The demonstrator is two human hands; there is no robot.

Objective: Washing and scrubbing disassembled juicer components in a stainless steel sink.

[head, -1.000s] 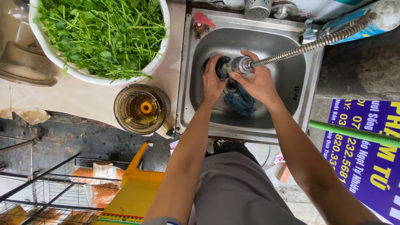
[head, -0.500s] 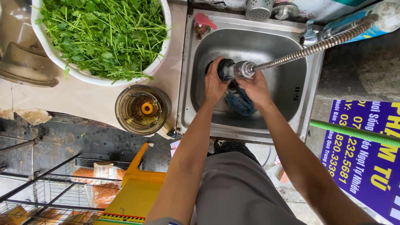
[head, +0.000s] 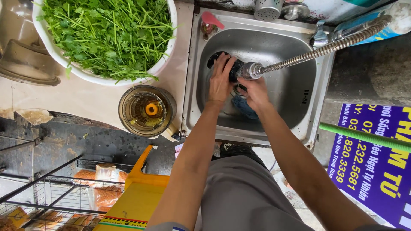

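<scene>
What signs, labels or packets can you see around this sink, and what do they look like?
Sign: lower right, beside the sink; flat purple panel, yellow and white lettering.
Label strip: bottom centre, on the yellow plastic piece; yellow with red-and-black edging.
Packets: lower left, inside the black wire rack; clear bags of orange-red contents.
No screens in view.

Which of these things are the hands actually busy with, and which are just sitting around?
In use:
left hand and right hand
dark item held between them
hose nozzle
steel sink

Lying about:
bowl of green herbs
juicer cup
green hose
wire rack
yellow stool
</scene>
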